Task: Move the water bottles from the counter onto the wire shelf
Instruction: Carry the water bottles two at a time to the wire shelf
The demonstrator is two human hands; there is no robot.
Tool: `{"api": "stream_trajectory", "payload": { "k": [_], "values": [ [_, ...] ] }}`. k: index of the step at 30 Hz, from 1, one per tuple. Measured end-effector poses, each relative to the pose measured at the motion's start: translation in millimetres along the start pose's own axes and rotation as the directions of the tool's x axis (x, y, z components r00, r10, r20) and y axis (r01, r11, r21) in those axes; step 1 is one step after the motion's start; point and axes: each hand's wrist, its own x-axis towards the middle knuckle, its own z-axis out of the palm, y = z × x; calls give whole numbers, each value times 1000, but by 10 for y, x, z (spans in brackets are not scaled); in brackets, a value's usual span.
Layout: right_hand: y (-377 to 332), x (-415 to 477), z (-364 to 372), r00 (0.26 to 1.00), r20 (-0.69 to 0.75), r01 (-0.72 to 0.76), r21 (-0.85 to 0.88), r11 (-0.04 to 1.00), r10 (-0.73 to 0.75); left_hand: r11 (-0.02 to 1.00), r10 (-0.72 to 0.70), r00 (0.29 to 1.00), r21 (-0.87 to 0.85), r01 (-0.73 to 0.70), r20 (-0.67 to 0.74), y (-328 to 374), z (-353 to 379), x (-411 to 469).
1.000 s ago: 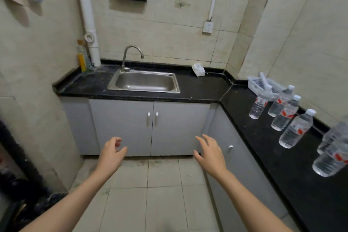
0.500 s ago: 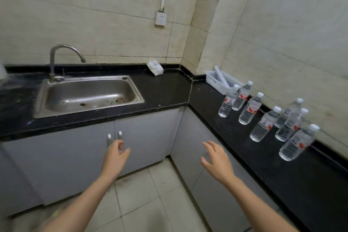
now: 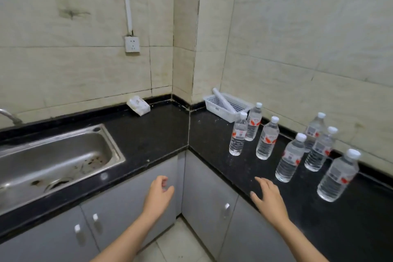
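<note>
Tap [image 3: 10, 116] is cut off at the left edge, only the spout end shows. The sink [image 3: 53, 155] also runs out of frame. Bottle labels are too blurred to read. The rear bottle [image 3: 314, 128] is partly hidden behind the one in front.

Seven water bottles [image 3: 267, 140] stand upright on the R run of the black counter [image 3: 148, 134], close to the wall, none held.

My L hand [image 3: 158, 194] hangs before the cabinet doors [image 3: 208, 187], fingers loosely curled, empty. My R hand [image 3: 269, 198] is over the counter's front edge, fingers spread; can't tell if it touches.

A white basket [image 3: 217, 104] w/ a tube [image 3: 223, 100] sits in the corner behind the bottles. A white packet [image 3: 138, 105] lies by the back wall.
</note>
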Motion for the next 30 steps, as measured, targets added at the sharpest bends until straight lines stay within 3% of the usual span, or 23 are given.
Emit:
{"api": "stream_trajectory", "payload": {
  "k": [6,11,19,30],
  "values": [
    [8,808,167,1000,8,3,78,997,-4,999,48,999,25,-48,0,350,337,779],
    [85,1170,387,998,59,-30,124,992,23,1000,-4,1000,26,3,25,250,702,1130],
    [166,1593,604,994,51,-97,116,988,92,997,-8,990,72,-2,143,266,1160,1893],
    [110,2322,584,915,-69,-394,48,918,397,996,45,885,42,-73,463,562,2109,3255]
  ]
}}
